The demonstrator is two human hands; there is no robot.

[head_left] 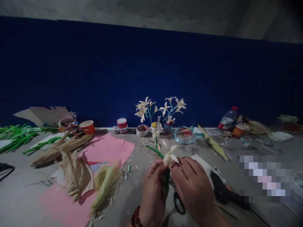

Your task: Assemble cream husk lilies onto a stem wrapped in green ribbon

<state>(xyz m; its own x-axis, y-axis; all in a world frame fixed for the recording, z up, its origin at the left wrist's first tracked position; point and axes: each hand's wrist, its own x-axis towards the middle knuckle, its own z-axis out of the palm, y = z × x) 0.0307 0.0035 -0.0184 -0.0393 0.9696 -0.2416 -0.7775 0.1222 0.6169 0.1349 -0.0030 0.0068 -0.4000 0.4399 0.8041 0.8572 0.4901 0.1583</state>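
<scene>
A white-petalled craft flower [169, 154] stands on a green wrapped stem between my two hands. My left hand [153, 189] closes round the stem just below the petals, with a dark red bead bracelet [135, 217] at its wrist. My right hand [194, 186] has its fingers pinched at the base of the same flower, touching its lower petals. A green side branch [153, 149] leans up and left, and a smaller pale bloom [156, 133] tops another branch. Part of the stem is hidden by my fingers. The black scissors handle [179, 203] lies under my right hand.
To the right lies a black glue gun [224, 189] with its cord. Corn husks [77, 176] and pink paper [106, 148] cover the left. Cups with finished flowers [143, 108] stand at the back, near a water bottle [227, 119] and a blue ribbon roll [176, 137].
</scene>
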